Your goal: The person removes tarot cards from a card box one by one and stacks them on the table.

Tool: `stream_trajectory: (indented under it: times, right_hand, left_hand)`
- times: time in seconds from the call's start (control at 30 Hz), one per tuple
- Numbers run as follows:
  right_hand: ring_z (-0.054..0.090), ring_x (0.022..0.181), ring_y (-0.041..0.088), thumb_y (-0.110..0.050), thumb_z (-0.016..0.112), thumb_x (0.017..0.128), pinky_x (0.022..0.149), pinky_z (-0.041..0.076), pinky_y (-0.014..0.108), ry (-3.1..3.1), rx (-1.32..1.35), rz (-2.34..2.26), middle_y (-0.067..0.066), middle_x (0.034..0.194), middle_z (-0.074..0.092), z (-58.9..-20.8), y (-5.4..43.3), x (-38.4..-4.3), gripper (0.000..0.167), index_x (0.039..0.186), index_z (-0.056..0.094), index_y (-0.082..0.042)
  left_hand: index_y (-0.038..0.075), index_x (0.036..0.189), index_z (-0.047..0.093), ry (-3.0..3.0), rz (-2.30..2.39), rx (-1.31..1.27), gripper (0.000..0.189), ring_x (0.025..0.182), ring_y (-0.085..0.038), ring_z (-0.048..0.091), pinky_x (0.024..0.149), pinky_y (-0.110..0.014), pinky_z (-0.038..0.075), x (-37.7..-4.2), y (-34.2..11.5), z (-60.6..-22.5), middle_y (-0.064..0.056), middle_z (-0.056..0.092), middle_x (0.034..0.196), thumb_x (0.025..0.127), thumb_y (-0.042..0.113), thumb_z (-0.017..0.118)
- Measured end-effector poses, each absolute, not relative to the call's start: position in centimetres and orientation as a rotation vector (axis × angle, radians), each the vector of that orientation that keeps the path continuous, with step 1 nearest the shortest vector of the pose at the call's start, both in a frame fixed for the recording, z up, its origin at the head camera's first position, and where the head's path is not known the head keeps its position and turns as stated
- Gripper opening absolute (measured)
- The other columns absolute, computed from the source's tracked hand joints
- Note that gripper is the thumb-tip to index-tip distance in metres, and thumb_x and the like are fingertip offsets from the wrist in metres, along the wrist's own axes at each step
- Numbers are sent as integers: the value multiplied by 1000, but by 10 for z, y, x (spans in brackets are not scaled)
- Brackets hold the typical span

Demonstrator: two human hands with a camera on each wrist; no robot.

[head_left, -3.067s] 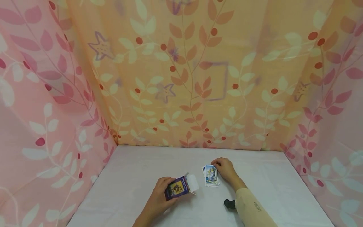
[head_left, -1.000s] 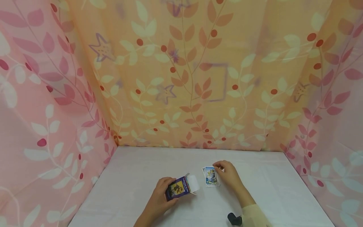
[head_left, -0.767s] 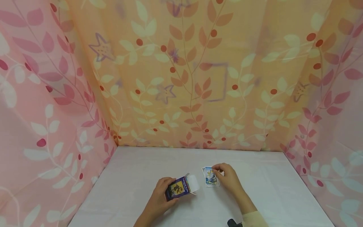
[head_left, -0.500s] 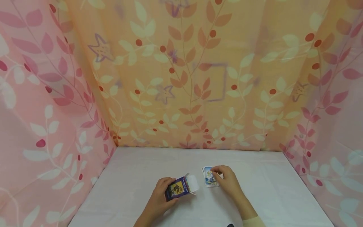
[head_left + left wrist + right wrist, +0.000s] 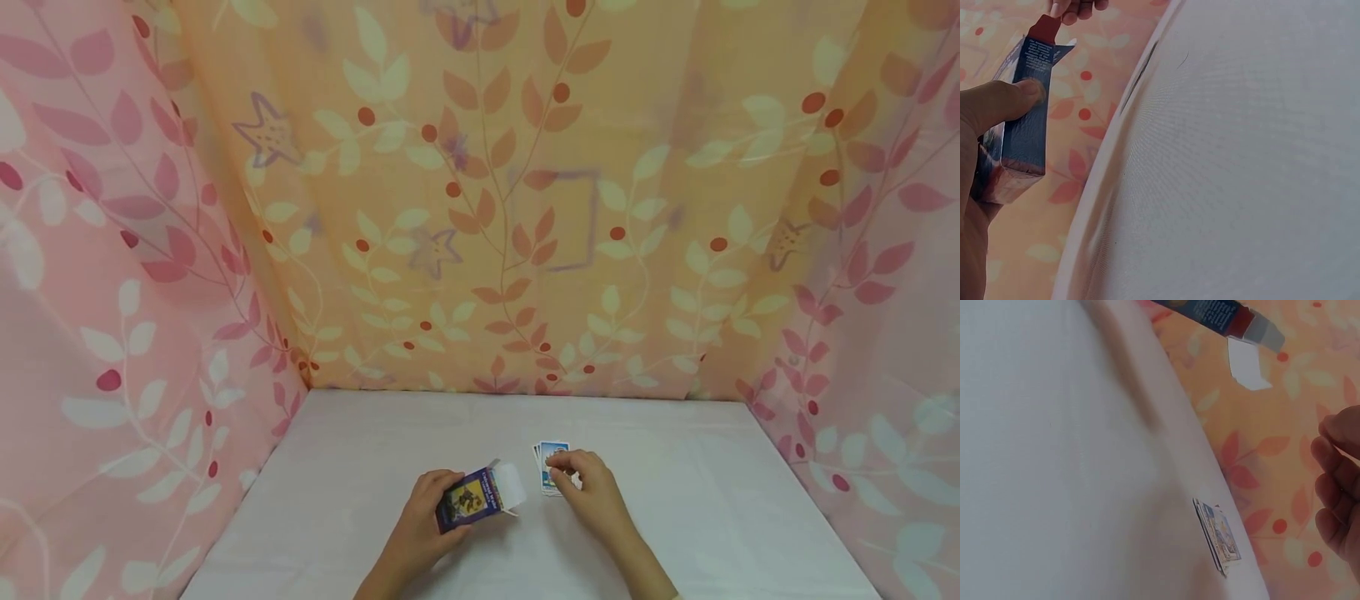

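My left hand [image 5: 423, 512] grips a purple-blue card box [image 5: 468, 498] with a yellow picture on its front; its white end flap [image 5: 512, 485] stands open toward the right. In the left wrist view the thumb [image 5: 1025, 94] lies along the box's printed blue side. A small stack of picture cards [image 5: 547, 477] lies face up on the table to the right of the box, slightly fanned. My right hand [image 5: 596, 492] hovers over the stack and hides part of it. In the right wrist view its loosely bent fingers [image 5: 1335, 487] stand apart from the cards, holding nothing.
A white cloth-covered table [image 5: 375, 442] carries the cards. Leaf-patterned curtains close it in: an orange one [image 5: 495, 250] behind, with drawn stars, and pink ones [image 5: 135, 333] at the left and at the right.
My right hand has moved from the stack's upper right corner leftward and nearer, across the cards. A dark object by its sleeve has left the view. The left hand and box have stayed put.
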State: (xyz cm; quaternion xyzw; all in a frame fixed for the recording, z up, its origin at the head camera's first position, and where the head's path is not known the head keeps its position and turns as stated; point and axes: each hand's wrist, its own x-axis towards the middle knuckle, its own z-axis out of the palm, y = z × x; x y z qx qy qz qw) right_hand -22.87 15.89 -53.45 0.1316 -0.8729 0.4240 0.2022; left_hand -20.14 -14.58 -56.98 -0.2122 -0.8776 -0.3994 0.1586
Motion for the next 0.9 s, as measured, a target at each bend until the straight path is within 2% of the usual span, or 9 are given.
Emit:
stream_trajectory:
  times: [0.2,0.37,0.53,0.7,0.9]
  right_hand:
    - [56,86,9,-11,80,88,71,46,26,-2457,370,1185,-22,87,62,-535,152,-224,20,99,75,-26]
    - [54,87,4,-12,79,89,74,48,26,-2493,359,1223,-23,87,61,-534,147,-220,16,100,76,-24]
    - [55,88,3,-12,79,89,76,50,28,-2479,398,1198,-24,88,62,-534,144,-217,17,98,75,-26]
    - [55,88,1,-12,79,89,78,50,26,-2477,410,1186,-24,90,64,-534,141,-215,19,98,74,-29]
    - [56,87,3,-13,79,88,76,50,27,-2480,410,1190,-24,89,63,-536,137,-214,18,98,75,-27]
  left_hand:
    - [22,141,56,-2502,-1118,-627,80,122,-10,52,102,-36,52,-202,-147,-571,10,52,135,71,25,95]
    - [18,141,57,-2492,-1120,-633,80,122,-10,51,102,-36,52,-203,-147,-572,11,52,135,71,25,95]
    - [17,141,58,-2492,-1134,-626,80,123,-9,51,103,-37,51,-202,-147,-573,13,52,135,71,24,96]
    - [21,141,57,-2496,-1128,-616,80,123,-8,50,102,-37,51,-201,-146,-572,14,51,136,71,25,96]
    - [22,141,56,-2511,-1142,-612,79,123,-9,50,103,-37,51,-200,-145,-570,13,51,136,72,26,95]
